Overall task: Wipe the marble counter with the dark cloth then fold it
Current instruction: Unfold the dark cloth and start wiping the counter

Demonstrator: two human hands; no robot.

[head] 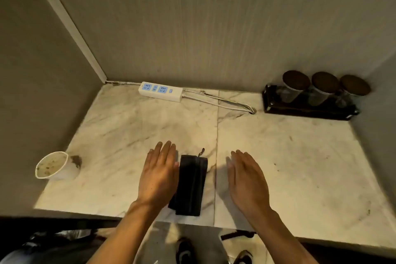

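The dark cloth (190, 184) lies folded into a narrow upright strip on the marble counter (289, 156), near the front edge at the middle. A small loop sticks out at its far end. My left hand (159, 174) is flat, fingers extended, over the cloth's left edge. My right hand (246, 180) hovers flat to the right of the cloth, apart from it, holding nothing.
A white paper cup (54, 166) with residue stands at the counter's left front. A white power strip (160, 91) with its cable lies along the back wall. A dark tray (308, 109) with three glass jars sits at the back right. Walls close three sides.
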